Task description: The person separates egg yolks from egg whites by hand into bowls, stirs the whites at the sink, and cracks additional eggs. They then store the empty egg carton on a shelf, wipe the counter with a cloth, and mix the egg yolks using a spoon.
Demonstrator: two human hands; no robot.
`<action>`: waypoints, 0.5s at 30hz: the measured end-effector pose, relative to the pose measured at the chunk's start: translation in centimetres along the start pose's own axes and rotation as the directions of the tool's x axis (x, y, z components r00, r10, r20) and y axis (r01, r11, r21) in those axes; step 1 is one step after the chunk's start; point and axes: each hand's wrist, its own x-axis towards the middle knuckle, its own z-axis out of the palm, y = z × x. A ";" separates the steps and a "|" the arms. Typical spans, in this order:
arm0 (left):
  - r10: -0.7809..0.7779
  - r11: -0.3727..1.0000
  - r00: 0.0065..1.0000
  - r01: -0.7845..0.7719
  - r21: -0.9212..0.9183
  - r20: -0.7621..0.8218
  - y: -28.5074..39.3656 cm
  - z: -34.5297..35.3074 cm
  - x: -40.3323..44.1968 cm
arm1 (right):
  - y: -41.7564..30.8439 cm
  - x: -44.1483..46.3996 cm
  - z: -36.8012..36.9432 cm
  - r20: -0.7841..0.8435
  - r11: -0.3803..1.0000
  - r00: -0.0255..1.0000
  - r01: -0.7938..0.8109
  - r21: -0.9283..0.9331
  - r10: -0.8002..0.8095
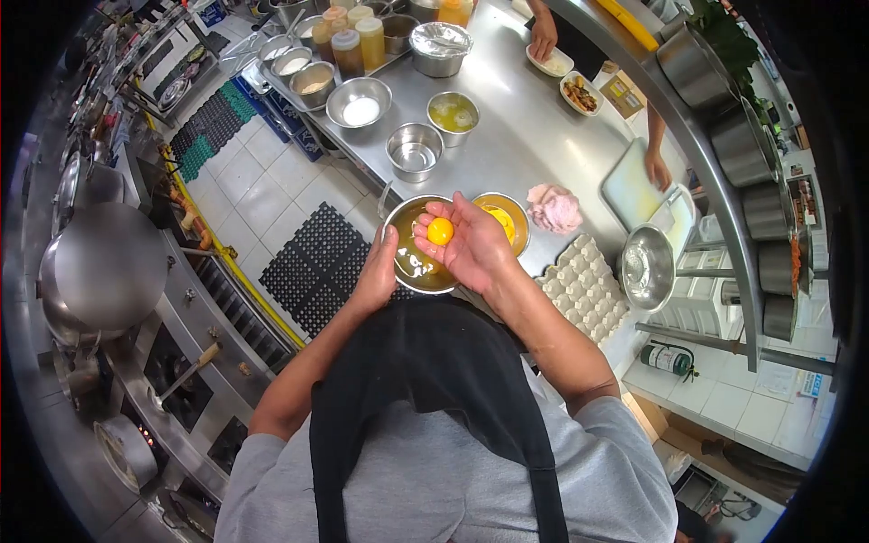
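An egg yolk (pixel 441 232) rests on the fingers of my right hand (pixel 472 244), which is palm up over a metal bowl (pixel 409 271). Clear, glossy liquid lies in that bowl. My left hand (pixel 377 271) is at the bowl's left rim, its fingers against the side and partly hidden. Just right of my right hand stands a second metal bowl (pixel 523 237) with yellow yolks (pixel 499 218) in it, partly covered by the hand. A metal handle (pixel 384 195) sticks up at the first bowl's left edge.
An egg tray (pixel 584 288) and a pink cloth (pixel 554 208) lie to the right. Beyond are an empty metal bowl (pixel 415 152), a bowl of yellow liquid (pixel 453 114) and squeeze bottles (pixel 348 52). Another person's hands (pixel 543 38) work across the counter, near a white cutting board (pixel 631 185).
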 end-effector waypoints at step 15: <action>0.130 0.930 0.986 -0.158 0.332 0.105 -1.5 -1.3 0.5 | -1.0 -1.3 -0.2 0.062 0.990 0.997 -0.057 0.133 0.049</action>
